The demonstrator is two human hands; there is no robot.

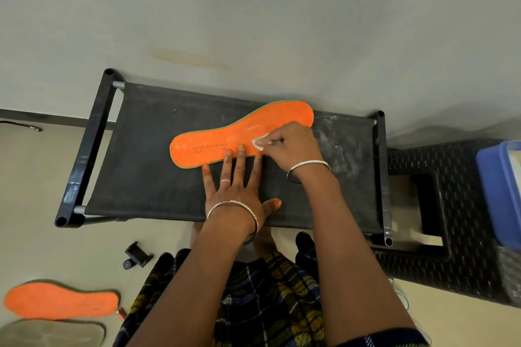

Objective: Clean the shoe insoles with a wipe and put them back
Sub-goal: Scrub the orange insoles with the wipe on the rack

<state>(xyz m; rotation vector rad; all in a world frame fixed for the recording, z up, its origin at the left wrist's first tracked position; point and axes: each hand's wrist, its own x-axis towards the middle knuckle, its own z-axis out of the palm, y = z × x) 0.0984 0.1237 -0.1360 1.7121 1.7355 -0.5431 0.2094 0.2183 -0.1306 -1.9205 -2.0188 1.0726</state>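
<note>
plaid fabric (pixel 267 298) over the person's lap is sitting closest to the camera, with both forearms reaching out over it. down on the floor to the left a second orange insole (pixel 60 301) is lying face up, waiting its turn, with a grey shape under it that's cut off by the frame edge, so i can't tell if that's a shoe or another sole.

moving out, the left hand (pixel 238 191) is lying spread flat on the black fabric counter (pixel 146 177), fingertips (pixel 242 148) pressing on the near edge of the orange insole (pixel 242 135) to pin it. the right hand (pixel 291 146) is pinching a small white wipe (pixel 259 144) against the insole's middle, toward the wider end.

my take for doing this bit well: keep that left hand pressing so the insole isn't sliding, and work the wipe in short overlapping strokes from one end to the other, refolding it when it gets grimy.

hard to read: most of the wipe is hiding under the right fingers, the printed logo is only partly legible, and the blue tub (pixel 501 191) on the woven stool (pixel 451 234) to the right is cut off. no shoes clearly in view.
</note>
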